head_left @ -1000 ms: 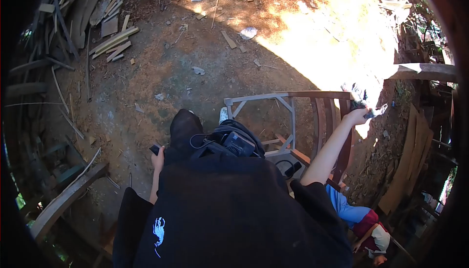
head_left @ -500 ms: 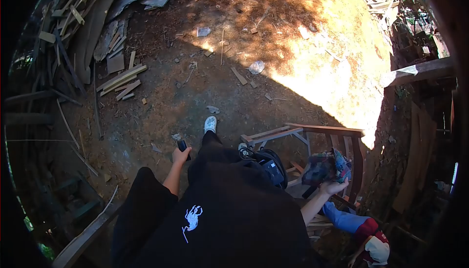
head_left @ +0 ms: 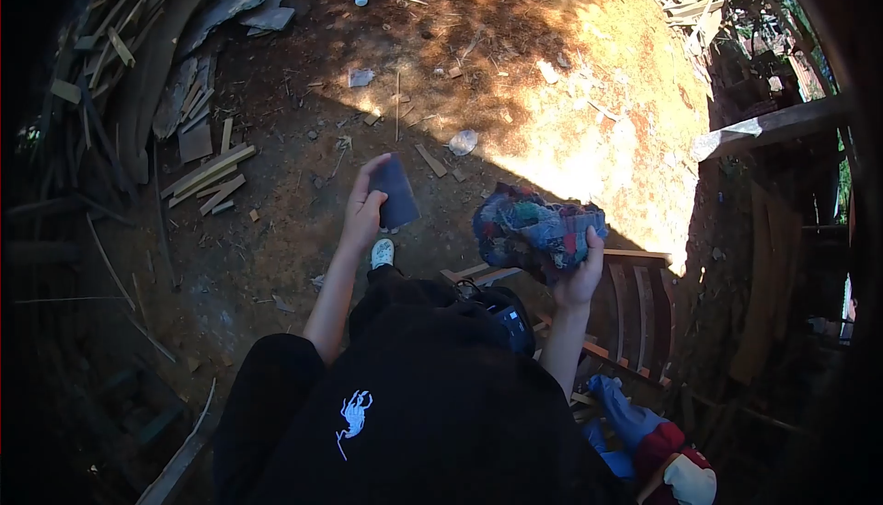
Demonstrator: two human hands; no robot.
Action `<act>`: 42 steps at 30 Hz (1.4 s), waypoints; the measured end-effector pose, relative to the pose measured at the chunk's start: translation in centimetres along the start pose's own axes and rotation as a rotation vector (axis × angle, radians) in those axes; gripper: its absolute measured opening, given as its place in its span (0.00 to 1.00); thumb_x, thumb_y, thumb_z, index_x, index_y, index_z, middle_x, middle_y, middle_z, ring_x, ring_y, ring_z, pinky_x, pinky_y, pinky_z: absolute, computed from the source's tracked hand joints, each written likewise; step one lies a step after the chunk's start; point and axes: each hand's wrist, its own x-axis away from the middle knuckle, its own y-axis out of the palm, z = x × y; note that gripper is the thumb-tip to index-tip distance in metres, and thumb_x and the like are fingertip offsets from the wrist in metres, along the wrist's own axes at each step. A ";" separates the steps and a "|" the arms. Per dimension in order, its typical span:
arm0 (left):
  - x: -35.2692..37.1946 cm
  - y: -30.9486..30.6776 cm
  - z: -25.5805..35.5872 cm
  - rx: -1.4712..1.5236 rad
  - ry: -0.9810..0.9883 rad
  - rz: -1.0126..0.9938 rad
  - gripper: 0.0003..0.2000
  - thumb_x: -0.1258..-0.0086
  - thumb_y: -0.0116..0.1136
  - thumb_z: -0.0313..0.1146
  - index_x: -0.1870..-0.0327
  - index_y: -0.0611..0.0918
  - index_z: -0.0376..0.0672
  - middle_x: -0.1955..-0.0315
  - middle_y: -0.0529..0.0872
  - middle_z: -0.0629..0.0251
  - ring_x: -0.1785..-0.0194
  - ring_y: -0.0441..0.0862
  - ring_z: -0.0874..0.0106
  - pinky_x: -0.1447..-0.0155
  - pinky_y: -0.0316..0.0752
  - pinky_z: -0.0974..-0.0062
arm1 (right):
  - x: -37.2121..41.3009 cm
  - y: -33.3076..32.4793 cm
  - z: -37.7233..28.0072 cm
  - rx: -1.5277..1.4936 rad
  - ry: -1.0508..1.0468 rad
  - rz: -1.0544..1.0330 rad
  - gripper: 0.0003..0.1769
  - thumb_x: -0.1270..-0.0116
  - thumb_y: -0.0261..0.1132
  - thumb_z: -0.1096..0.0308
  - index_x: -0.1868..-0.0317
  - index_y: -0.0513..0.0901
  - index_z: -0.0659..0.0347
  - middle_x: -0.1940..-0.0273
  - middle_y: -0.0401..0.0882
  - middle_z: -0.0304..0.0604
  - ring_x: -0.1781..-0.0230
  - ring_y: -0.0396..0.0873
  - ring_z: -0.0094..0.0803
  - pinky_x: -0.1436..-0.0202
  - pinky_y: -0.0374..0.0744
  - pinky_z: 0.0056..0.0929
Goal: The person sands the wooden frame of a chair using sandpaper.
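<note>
Left hand (head_left: pixel 365 213) curled, thumb pressing flat, dark, sharp-cornered rectangular piece (head_left: pixel 397 192) over rough dirt ground (head_left: pixel 285 220). Right hand (head_left: pixel 578 280) half-closed, gripping crumpled, soft multicoloured plaid cloth (head_left: pixel 538 231); curved-slat wooden frame (head_left: pixel 660 303) lower right. Cloth and rectangle apart.

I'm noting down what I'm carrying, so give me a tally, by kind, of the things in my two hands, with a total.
Dark flat rectangular piece, in the left hand: 1
Multicoloured cloth bundle, in the right hand: 1
Total: 2
</note>
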 end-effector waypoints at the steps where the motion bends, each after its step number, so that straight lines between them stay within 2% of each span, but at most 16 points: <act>1: 0.1 0.5 0.3 -0.162 0.008 -0.210 0.19 0.46 0.45 0.20 0.53 0.78 0.43 0.60 0.76 0.63 0.59 0.74 0.73 0.52 0.70 0.76 | -0.5 -0.1 1.4 0.003 0.006 -0.021 0.20 0.30 0.45 0.57 0.51 0.73 0.64 0.57 0.79 0.45 0.58 0.79 0.33 0.53 0.77 0.31; 2: 0.3 1.1 0.6 -0.325 0.019 -0.420 0.15 0.46 0.46 0.21 0.61 0.83 0.42 0.61 0.78 0.63 0.58 0.76 0.72 0.52 0.71 0.76 | -0.5 -0.2 2.2 0.076 0.086 -0.050 0.18 0.30 0.47 0.59 0.51 0.73 0.65 0.58 0.79 0.46 0.58 0.79 0.32 0.53 0.78 0.31; 4: 2.0 5.3 2.7 -0.452 0.166 -0.421 0.09 0.46 0.51 0.27 0.71 0.85 0.41 0.66 0.79 0.58 0.58 0.78 0.68 0.52 0.72 0.74 | 0.1 1.2 2.9 0.223 0.129 -0.098 0.19 0.29 0.48 0.58 0.52 0.73 0.66 0.58 0.79 0.44 0.59 0.79 0.27 0.54 0.77 0.27; 5: 2.5 6.4 2.6 -0.524 0.256 -0.415 0.10 0.43 0.57 0.36 0.63 0.85 0.44 0.60 0.77 0.55 0.58 0.80 0.61 0.53 0.74 0.68 | 0.2 1.2 3.3 0.260 0.129 -0.101 0.19 0.29 0.48 0.59 0.51 0.73 0.66 0.58 0.78 0.44 0.59 0.78 0.26 0.54 0.76 0.26; 9: 4.0 9.3 3.6 -0.979 0.310 -0.337 0.18 0.46 0.66 0.44 0.55 0.82 0.47 0.50 0.69 0.53 0.55 0.79 0.53 0.53 0.75 0.62 | 0.6 0.8 3.0 0.272 0.077 -0.158 0.17 0.30 0.50 0.62 0.50 0.72 0.66 0.56 0.78 0.42 0.58 0.76 0.24 0.52 0.74 0.24; 12: 4.1 9.5 2.3 -0.811 0.278 -0.352 0.15 0.47 0.66 0.41 0.60 0.82 0.46 0.52 0.70 0.53 0.56 0.79 0.54 0.55 0.75 0.63 | 0.9 0.0 2.8 0.238 0.044 -0.144 0.15 0.31 0.53 0.66 0.50 0.73 0.66 0.56 0.78 0.40 0.58 0.76 0.23 0.52 0.73 0.23; 15: 4.3 10.2 2.3 -0.769 0.226 -0.355 0.12 0.48 0.68 0.33 0.64 0.83 0.41 0.59 0.73 0.57 0.55 0.77 0.60 0.54 0.72 0.68 | 0.9 -1.4 2.4 0.262 0.052 -0.162 0.12 0.33 0.55 0.69 0.52 0.75 0.66 0.59 0.79 0.39 0.58 0.76 0.22 0.52 0.73 0.22; 19: 4.0 11.2 2.6 -0.783 0.339 -0.316 0.07 0.47 0.66 0.32 0.68 0.83 0.42 0.59 0.73 0.57 0.58 0.78 0.60 0.57 0.73 0.67 | 0.9 -2.3 2.1 0.245 -0.059 -0.017 0.09 0.34 0.58 0.70 0.58 0.79 0.67 0.61 0.80 0.38 0.61 0.76 0.21 0.53 0.73 0.21; 21: 3.5 11.5 2.3 -0.809 0.436 -0.290 0.06 0.46 0.65 0.33 0.70 0.83 0.44 0.56 0.73 0.56 0.60 0.79 0.57 0.58 0.74 0.63 | 0.5 -3.8 2.4 0.303 -0.095 0.033 0.09 0.33 0.56 0.71 0.58 0.78 0.67 0.61 0.80 0.39 0.59 0.76 0.22 0.53 0.74 0.22; 25: 2.5 12.5 2.8 -0.899 0.545 -0.259 0.06 0.47 0.66 0.34 0.71 0.83 0.46 0.55 0.74 0.58 0.63 0.78 0.59 0.62 0.74 0.65 | 1.1 -4.3 2.2 0.472 -0.235 0.253 0.11 0.33 0.55 0.70 0.55 0.79 0.66 0.59 0.80 0.41 0.58 0.77 0.23 0.54 0.75 0.21; 27: 2.2 13.5 3.2 -0.930 0.653 -0.333 0.06 0.47 0.66 0.34 0.71 0.83 0.46 0.54 0.74 0.58 0.64 0.78 0.59 0.63 0.73 0.66 | 1.6 -5.2 2.2 0.618 -0.304 0.256 0.12 0.32 0.54 0.69 0.54 0.79 0.67 0.57 0.80 0.43 0.59 0.78 0.25 0.55 0.75 0.22; 31: 2.8 16.0 3.1 -0.858 0.789 -0.555 0.06 0.50 0.66 0.33 0.72 0.83 0.47 0.53 0.74 0.59 0.65 0.78 0.61 0.64 0.73 0.67 | 3.4 -3.4 1.2 0.447 -0.112 -0.012 0.13 0.31 0.52 0.70 0.52 0.78 0.67 0.59 0.80 0.42 0.57 0.77 0.23 0.55 0.76 0.23; 34: 4.3 17.8 3.6 -0.836 0.881 -0.701 0.06 0.52 0.66 0.32 0.72 0.84 0.47 0.54 0.74 0.58 0.61 0.77 0.62 0.60 0.72 0.68 | 4.4 -3.2 2.2 0.403 -0.127 0.071 0.15 0.30 0.50 0.71 0.47 0.75 0.66 0.57 0.80 0.41 0.57 0.77 0.23 0.55 0.76 0.23; 36: 5.1 18.6 3.9 -0.809 0.906 -0.834 0.06 0.52 0.66 0.31 0.73 0.84 0.47 0.53 0.73 0.58 0.59 0.76 0.62 0.58 0.72 0.68 | 5.1 -3.9 2.3 0.441 -0.097 0.145 0.20 0.31 0.50 0.72 0.39 0.68 0.64 0.50 0.75 0.42 0.52 0.74 0.24 0.51 0.76 0.23; 37: 5.6 18.8 4.0 -0.826 0.881 -0.912 0.08 0.55 0.69 0.32 0.72 0.85 0.48 0.52 0.74 0.58 0.53 0.76 0.60 0.55 0.73 0.69 | 5.5 -4.2 2.7 0.393 -0.120 0.196 0.22 0.31 0.51 0.73 0.37 0.65 0.63 0.48 0.74 0.43 0.51 0.73 0.24 0.50 0.75 0.24; 42: 9.0 20.8 4.1 -0.570 0.850 -1.226 0.10 0.56 0.70 0.30 0.69 0.86 0.47 0.52 0.72 0.54 0.51 0.75 0.59 0.51 0.73 0.68 | 8.0 -7.0 3.7 0.085 -0.345 0.473 0.31 0.33 0.52 0.74 0.30 0.53 0.56 0.41 0.65 0.46 0.47 0.70 0.26 0.46 0.74 0.25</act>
